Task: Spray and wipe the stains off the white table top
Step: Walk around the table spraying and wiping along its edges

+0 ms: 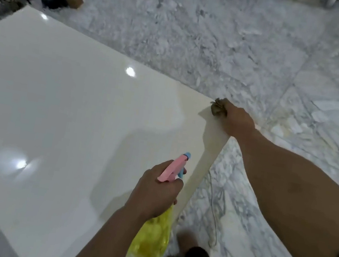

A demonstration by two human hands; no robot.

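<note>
Hands are both busy over the white table top (58,100), which shows glare but no clear stain. Near the edge, the left hand (154,192) grips the yellow spray bottle (153,238); the right hand (238,122) clutches a crumpled cloth (217,108) at the corner, so wiping looks well advanced.

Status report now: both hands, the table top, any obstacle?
Left hand grips spray bottle. Right hand holds cloth at table top corner. No obstacle seen.
</note>
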